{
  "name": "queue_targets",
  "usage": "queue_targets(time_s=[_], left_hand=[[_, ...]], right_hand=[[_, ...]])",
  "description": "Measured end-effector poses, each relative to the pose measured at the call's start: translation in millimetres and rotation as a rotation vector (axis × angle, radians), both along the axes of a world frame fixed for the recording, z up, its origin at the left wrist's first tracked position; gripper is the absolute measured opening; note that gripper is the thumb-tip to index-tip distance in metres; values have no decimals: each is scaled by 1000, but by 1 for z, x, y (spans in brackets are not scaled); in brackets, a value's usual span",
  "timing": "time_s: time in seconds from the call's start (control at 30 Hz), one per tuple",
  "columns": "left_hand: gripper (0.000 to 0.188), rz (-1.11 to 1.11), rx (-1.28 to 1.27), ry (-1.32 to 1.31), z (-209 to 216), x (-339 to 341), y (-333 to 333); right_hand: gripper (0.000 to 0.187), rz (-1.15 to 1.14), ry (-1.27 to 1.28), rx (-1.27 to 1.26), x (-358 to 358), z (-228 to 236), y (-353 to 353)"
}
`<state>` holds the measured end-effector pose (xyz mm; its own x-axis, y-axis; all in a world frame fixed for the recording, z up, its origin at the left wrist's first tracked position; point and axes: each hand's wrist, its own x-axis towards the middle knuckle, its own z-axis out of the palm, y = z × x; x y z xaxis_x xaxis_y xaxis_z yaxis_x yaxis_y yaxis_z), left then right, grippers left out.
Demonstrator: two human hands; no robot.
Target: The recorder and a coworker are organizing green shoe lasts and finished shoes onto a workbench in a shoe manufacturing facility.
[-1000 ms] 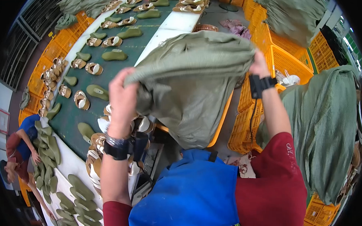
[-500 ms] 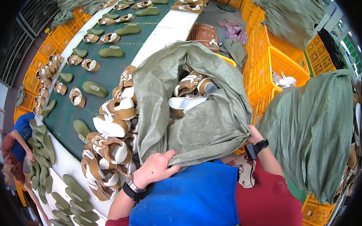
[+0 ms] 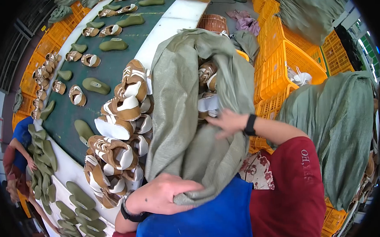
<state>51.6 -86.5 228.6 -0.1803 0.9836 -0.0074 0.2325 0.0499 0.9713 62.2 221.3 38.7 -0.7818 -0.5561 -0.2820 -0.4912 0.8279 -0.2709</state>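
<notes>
A grey-green woven sack (image 3: 172, 102) stands in front of me with its mouth gaping and its rim rolled into thick folds. Inside lie brown-and-white shoes (image 3: 208, 103), partly covered by the cloth. At the near edge, my left hand (image 3: 168, 193) is closed round a fold of the sack, thumb on top. My right hand (image 3: 229, 123) reaches over the mouth from the right, slightly blurred, fingers spread and empty near the shoes. Left of the sack, a heap of brown-and-white shoes (image 3: 115, 153) rests on the white table edge, close against the cloth.
A green conveyor belt (image 3: 67, 134) carries shoes and olive shoe lasts (image 3: 96, 85). More lasts (image 3: 81, 195) lie at the lower left, where another person's arm (image 3: 19, 151) reaches in. Orange crates (image 3: 277, 78) stack up at right, beside a cloth-covered pile (image 3: 330, 133).
My right hand has let go of the sack's right edge and moved up and left over its mouth. The left hand keeps the near edge, and the opening has narrowed.
</notes>
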Motion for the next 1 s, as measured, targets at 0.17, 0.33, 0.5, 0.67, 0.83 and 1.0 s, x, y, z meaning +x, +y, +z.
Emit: queue_targets(time_s=[0.17,0.33,0.5,0.67,0.83,1.0], left_hand=[[44,168,-432,325,-39,25,-19],[43,299,-403,273,-49,22,-21],[51,595,-335,357,-52,6,-13],[77,479,-447,594,-83,1,-5],[54,260,-849,297,-251,1,-32],[46,398,-968,443,-315,25,-56]], right_hand=[[37,90,-563,244,95,-78,35],[19,-173,-484,59,84,-84,12],[16,-1119,-274,-1538,-35,12,47],[23,-499,-140,-992,4,66,54],[21,-271,-630,-261,76,-117,69],[67,-483,-859,-651,-47,-10,28]])
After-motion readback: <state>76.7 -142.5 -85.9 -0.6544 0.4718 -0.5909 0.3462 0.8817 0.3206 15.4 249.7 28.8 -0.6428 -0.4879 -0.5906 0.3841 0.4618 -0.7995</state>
